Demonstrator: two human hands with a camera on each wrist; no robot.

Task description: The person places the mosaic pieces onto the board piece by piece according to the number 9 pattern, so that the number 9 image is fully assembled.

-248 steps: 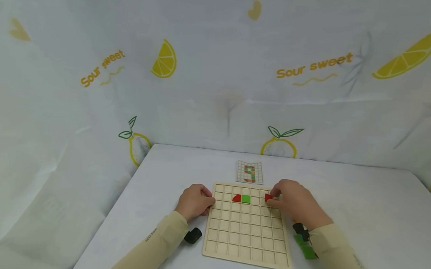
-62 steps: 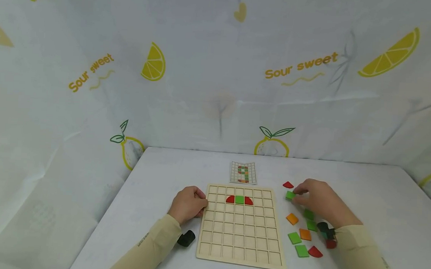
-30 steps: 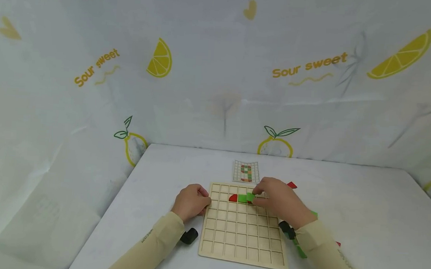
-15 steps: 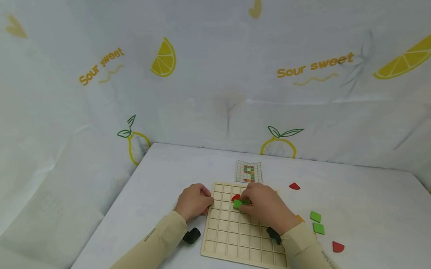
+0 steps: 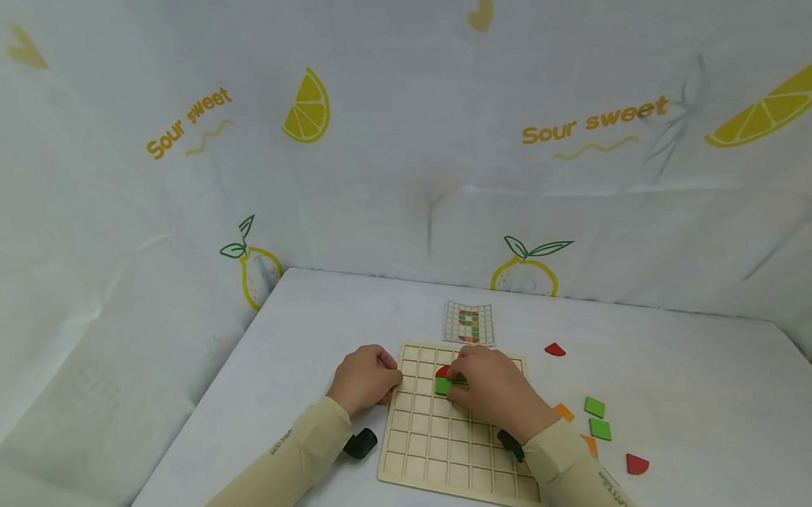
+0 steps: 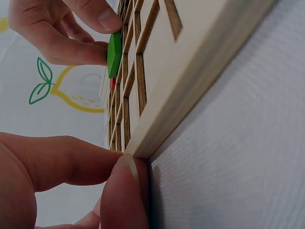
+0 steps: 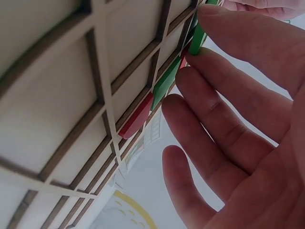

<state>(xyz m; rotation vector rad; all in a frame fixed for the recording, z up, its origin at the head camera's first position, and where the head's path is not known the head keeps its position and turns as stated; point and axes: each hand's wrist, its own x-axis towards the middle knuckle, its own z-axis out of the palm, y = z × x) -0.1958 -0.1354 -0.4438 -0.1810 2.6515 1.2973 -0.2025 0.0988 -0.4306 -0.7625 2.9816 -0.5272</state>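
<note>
Head view, left arm: the left sleeve [image 5: 292, 450] comes in from the near left and slants towards the far right.
Left hand: at the left edge of the gridded board [image 5: 430, 446], thumb and forefinger together there.
Right arm: the right sleeve [image 5: 590, 481] reaches from the near right towards the far left, the wrist over the board's right side.
Right hand [image 5: 492, 384]: above the far part of the board, pinching a green square [image 5: 443, 386] by its right side.
Green square: just on the near side of a red quarter-round [image 5: 443, 372] lying in the grid.
Right of the board, on the surface [image 5: 702, 384]: two green squares [image 5: 600, 430], orange pieces [image 5: 563, 412] and two red pieces [image 5: 637, 465].
Beyond the board: a pattern card [image 5: 470, 323].

Left wrist view, left hand [image 6: 71, 176]: thumb and forefinger grip the board's rim.
Green square, seen edge-on: between the right hand's thumb and forefinger; whether it is seated, I cannot tell.

Right wrist view, right hand: thumb and forefinger close on the green square; the other fingers are spread apart, slightly bent.
Beside those fingers: a flat green tile [image 7: 165, 82] lies in the grid between two red quarter-rounds.
</note>
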